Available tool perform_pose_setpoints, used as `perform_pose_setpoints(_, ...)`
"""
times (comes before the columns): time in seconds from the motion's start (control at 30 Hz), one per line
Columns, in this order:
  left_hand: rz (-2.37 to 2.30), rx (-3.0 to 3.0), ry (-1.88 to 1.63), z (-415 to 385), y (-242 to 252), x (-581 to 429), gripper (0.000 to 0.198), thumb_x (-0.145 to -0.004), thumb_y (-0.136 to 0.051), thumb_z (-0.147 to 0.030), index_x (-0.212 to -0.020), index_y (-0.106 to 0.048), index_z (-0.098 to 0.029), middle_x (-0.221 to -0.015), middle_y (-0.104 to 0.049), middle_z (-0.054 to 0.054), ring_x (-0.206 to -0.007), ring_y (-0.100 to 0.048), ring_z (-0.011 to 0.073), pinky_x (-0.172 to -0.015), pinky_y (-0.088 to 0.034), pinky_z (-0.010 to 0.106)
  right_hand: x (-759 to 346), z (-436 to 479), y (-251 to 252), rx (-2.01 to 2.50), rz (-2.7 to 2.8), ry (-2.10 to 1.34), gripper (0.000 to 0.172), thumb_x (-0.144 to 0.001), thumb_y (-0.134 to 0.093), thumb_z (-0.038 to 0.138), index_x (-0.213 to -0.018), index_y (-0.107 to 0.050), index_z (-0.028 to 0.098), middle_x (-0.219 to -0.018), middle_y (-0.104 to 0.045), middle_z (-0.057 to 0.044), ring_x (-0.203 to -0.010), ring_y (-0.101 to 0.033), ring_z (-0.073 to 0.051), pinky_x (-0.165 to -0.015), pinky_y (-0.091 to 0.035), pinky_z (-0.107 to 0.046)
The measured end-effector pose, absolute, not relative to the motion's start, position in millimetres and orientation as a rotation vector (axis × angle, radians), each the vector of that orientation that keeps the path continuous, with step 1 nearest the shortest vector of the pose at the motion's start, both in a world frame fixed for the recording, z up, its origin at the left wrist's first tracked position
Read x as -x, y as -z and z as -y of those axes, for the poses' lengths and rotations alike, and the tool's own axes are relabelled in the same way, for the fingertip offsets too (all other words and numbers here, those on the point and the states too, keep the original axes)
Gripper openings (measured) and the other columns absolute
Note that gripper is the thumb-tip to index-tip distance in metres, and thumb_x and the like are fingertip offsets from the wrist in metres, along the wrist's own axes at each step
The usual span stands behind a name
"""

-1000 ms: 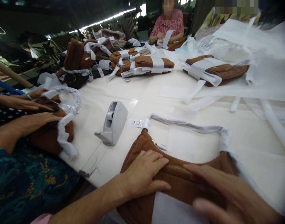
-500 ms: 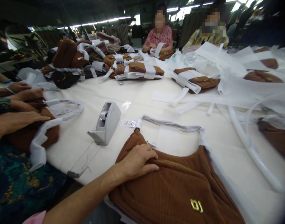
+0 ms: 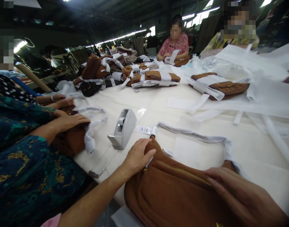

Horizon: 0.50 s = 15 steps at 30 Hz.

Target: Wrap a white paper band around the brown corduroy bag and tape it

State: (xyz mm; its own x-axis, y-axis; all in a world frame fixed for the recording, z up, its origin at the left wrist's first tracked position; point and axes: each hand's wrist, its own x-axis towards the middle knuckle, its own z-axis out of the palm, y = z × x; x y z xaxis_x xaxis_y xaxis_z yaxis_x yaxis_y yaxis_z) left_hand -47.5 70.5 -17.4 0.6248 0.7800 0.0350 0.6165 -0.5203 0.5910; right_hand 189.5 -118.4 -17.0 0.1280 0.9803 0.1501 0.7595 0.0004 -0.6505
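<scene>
A brown ribbed handbag [image 3: 172, 189] lies in front of me, with a gold zipper along its top and a white-wrapped strap [image 3: 191, 134] arching beyond it. My left hand [image 3: 139, 156] rests on the bag's upper left corner, thumb apart from the fingers, above a small zipper pull [image 3: 145, 169]. Over the right side of the bag, my right hand [image 3: 243, 192] lies with fingers stretched out, somewhat blurred. A paper tag [image 3: 143, 129] sits beside the strap's left end. The bag's lower edge runs out of view.
A grey tape dispenser [image 3: 125, 129] stands left of the bag. At the left, a co-worker's hands [image 3: 66, 121] are on another brown bag [image 3: 71, 142]. Paper-banded bags [image 3: 156, 78] and white sheets [image 3: 264, 91] lie farther back, where two people sit.
My right hand has come into view over the bag's right side. My left hand has shifted from the bag's front to its upper left corner. The camera view has turned left.
</scene>
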Motion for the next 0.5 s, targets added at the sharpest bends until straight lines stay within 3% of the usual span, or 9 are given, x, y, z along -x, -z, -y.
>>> perform_pose_setpoints(0.13, -1.386, -1.989, -0.295, -98.1, 41.7, 33.1, 0.060, -0.074, -0.052, -0.055, -0.114, -0.050, -0.011, -0.103, -0.060, 0.014, -0.095, -0.056, 0.0291, -0.082, -0.043, 0.038, -186.5, 55.8, 16.0, 1.738, 1.774, -0.758, 0.026, -0.089, -0.037, 0.034, -0.092, -0.060, 0.023, -0.091, -0.064, -0.002, -0.083, -0.059, -0.018, -0.073, -0.047, -0.027)
perform_pose_setpoints(0.27, -1.256, -1.825, -0.316, -109.6, 55.8, 22.5, 0.044, -0.069, -0.061, -0.049, -0.092, -0.059, -0.011, -0.090, -0.065, 0.009, -0.087, -0.059, 0.0267, -0.077, -0.045, 0.034, -173.8, -1.2, 31.2, 1.651, 1.886, -0.894, 0.025, -0.081, -0.046, 0.021, -0.101, -0.060, 0.019, -0.093, -0.063, -0.004, -0.079, -0.058, -0.016, -0.072, -0.045, -0.027)
perform_pose_setpoints(0.37, -1.001, -1.580, -0.521, -102.9, 62.0, 23.6, 0.035, -0.076, -0.057, -0.041, -0.098, -0.056, -0.013, -0.095, -0.064, 0.006, -0.087, -0.059, 0.0202, -0.075, -0.047, 0.027, -164.3, -29.4, 45.5, 1.653, 2.123, -0.764, 0.018, -0.074, -0.051, 0.014, -0.088, -0.062, 0.017, -0.087, -0.061, -0.005, -0.076, -0.055, -0.015, -0.068, -0.043, -0.025)
perform_pose_setpoints(0.43, -0.907, -1.414, -0.682, -96.6, 66.7, 26.7, 0.036, -0.077, -0.059, -0.036, -0.104, -0.053, -0.014, -0.101, -0.063, 0.005, -0.090, -0.059, 0.0185, -0.078, -0.047, 0.026, -157.6, -41.3, 46.7, 1.616, 2.243, -0.616, 0.011, -0.078, -0.050, 0.014, -0.079, -0.060, 0.017, -0.086, -0.060, -0.005, -0.081, -0.053, -0.017, -0.072, -0.040, -0.028)
perform_pose_setpoints(0.5, -0.914, -1.370, -0.783, -92.7, 71.9, 29.4, 0.035, -0.077, -0.061, -0.033, -0.107, -0.052, -0.016, -0.102, -0.063, 0.004, -0.091, -0.058, 0.0172, -0.081, -0.046, 0.026, -151.4, -48.0, 40.7, 1.531, 2.425, -0.350, 0.012, -0.084, -0.047, 0.015, -0.082, -0.058, 0.017, -0.085, -0.060, -0.006, -0.086, -0.051, -0.020, -0.079, -0.036, -0.035)
